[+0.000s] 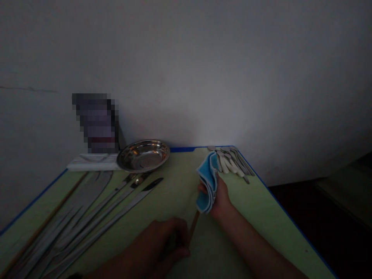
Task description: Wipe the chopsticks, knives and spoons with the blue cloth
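Note:
My right hand (221, 195) is closed around a folded blue cloth (209, 180) with pale edges, above the middle of the table. From the cloth's lower end comes a thin brown stick (193, 228); its upper part is hidden in the folds. Nearer to me, my left hand (165, 238) has its thumb and fingers closed at the stick's lower end. Just beyond my right hand lies a group of spoons (229, 159), some with pale handles.
A shiny metal bowl (145, 157) stands at the back of the green table (180, 182). Long metal utensils (99, 217) lie along the left, several side by side, with a brown rod (48, 221). A blurred-out upright object (97, 124) leans near the wall (203, 77).

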Motion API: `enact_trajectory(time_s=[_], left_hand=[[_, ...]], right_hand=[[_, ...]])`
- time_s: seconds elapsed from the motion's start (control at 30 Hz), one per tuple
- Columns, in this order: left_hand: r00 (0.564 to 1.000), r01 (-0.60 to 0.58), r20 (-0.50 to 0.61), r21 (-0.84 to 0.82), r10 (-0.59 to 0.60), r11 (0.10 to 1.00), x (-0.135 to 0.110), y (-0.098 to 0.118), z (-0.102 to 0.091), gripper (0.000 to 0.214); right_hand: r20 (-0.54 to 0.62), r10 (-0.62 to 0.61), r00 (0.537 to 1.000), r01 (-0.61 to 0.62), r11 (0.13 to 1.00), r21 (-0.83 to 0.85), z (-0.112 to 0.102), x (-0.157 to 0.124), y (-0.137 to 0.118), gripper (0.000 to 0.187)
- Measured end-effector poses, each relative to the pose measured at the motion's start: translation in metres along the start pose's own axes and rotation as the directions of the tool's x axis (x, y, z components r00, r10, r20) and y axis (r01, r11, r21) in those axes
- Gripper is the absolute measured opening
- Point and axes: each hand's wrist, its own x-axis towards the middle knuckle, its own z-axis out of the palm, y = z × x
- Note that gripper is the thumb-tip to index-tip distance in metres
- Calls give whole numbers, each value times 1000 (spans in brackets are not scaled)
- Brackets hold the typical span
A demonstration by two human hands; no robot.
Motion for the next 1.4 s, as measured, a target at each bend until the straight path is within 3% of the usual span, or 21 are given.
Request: enact_trajectory(time_s=[0.1,0.2,0.3,0.4,0.6,0.73,0.8,0.93,1.1,1.3,1.4], left_hand=[[997,13,-80,53,-8,999,-1,-3,4,27],[993,-103,-45,94,108,990,3,-4,3,23],[994,-80,-61,85,86,993,8,-7,4,24],[996,-9,-85,42,12,999,10,-10,8,24],[993,67,-105,56,-61,996,8,-8,10,30],[985,141,-96,-3,-140,990,11,-5,6,37],[978,174,-109,-39,-177,984,12,-4,3,41],[975,163,-138,-100,-176,982,13,-3,0,41],[980,145,-120,-130,-160,981,12,-6,1,40],[963,207,-119,-239,-240,949,13,-7,-1,39],[955,219,-138,-275,-264,936,14,-7,-4,39]], right_hand=[[-92,150,984,-141,986,93,6,-8,-3,44],[-154,123,980,-102,986,133,9,-9,-9,44],[-185,87,979,-68,992,107,10,-9,-7,35],[-158,78,984,-69,996,61,10,-12,2,22],[-89,94,992,-96,995,-15,13,-26,16,31],[-131,124,984,-120,992,41,17,-29,22,25],[-82,102,991,-101,995,19,18,-31,25,23],[52,2,999,5,992,-124,17,-35,31,32],[11,38,999,-35,980,-195,13,-33,35,33],[-86,177,980,-171,982,74,22,-27,22,28],[-37,170,985,-163,976,146,23,-23,13,28]])
